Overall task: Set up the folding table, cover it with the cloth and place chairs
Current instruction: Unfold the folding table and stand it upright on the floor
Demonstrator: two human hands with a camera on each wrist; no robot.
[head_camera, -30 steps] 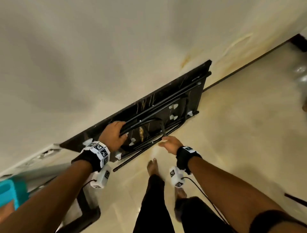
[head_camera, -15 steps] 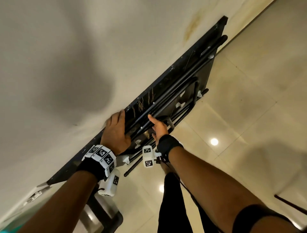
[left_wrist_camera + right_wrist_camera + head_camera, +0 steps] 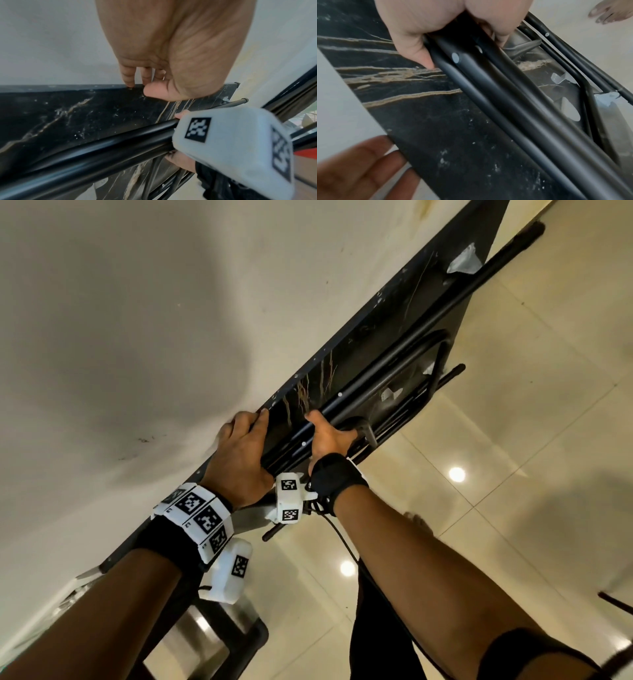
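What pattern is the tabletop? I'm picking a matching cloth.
Black marble look with tan and white veins on the tabletop; clearest in the right wrist view.

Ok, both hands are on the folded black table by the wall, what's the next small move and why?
Probably tip the black marble-patterned folding table away from the cream wall: the left hand grips its top edge, the right hand grips the black metal leg tubes, still folded flat.

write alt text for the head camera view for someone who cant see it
Two hands hold a folded black marble-patterned table that stands on edge against a cream wall: the left hand grips its top edge, the right hand grips a black metal leg tube. Glossy beige floor tiles lie below.
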